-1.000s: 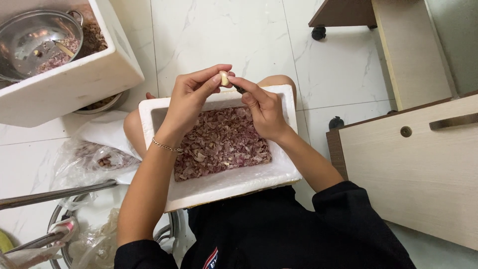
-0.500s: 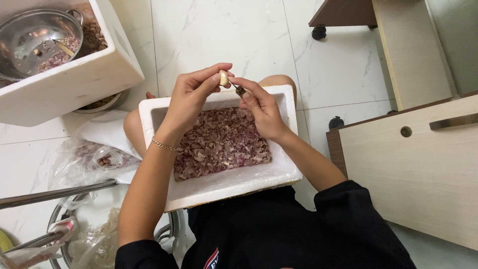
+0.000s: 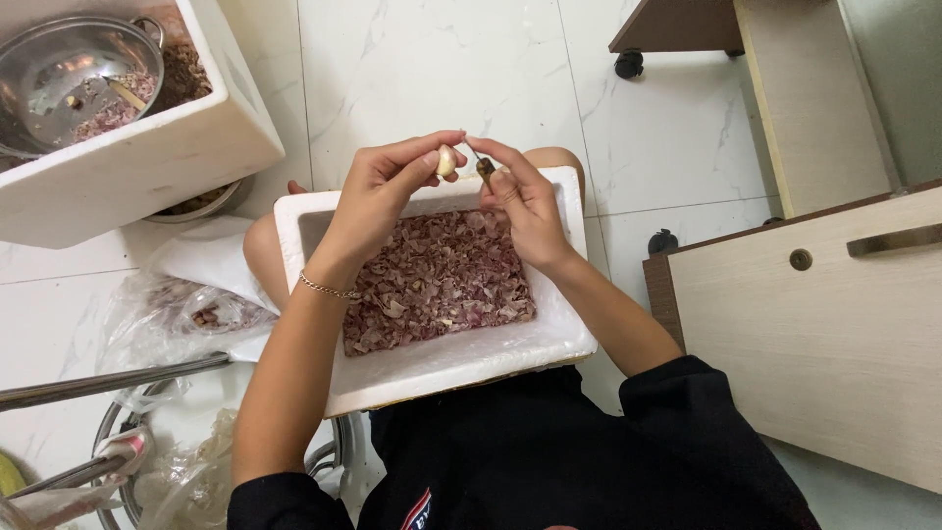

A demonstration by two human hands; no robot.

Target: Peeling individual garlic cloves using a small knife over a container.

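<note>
From the head camera, the left hand [image 3: 378, 196] pinches one pale garlic clove [image 3: 446, 161] between thumb and fingertips, the fingers narrowed onto it. The right hand [image 3: 520, 201] is closed around a small knife [image 3: 483, 167] — its brown handle shows at the fingers, its thin blade reaches toward the clove, just beside it. Both hands hover over the far edge of a white foam box [image 3: 442, 363] resting on the lap, filled with purplish garlic skins [image 3: 437, 280]. Bare marble floor [image 3: 442, 69] lies beyond. A second foam box [image 3: 128, 172] stands far left, holding one steel bowl [image 3: 59, 74]; a wooden cabinet [image 3: 824, 324] crowds the right.
</note>
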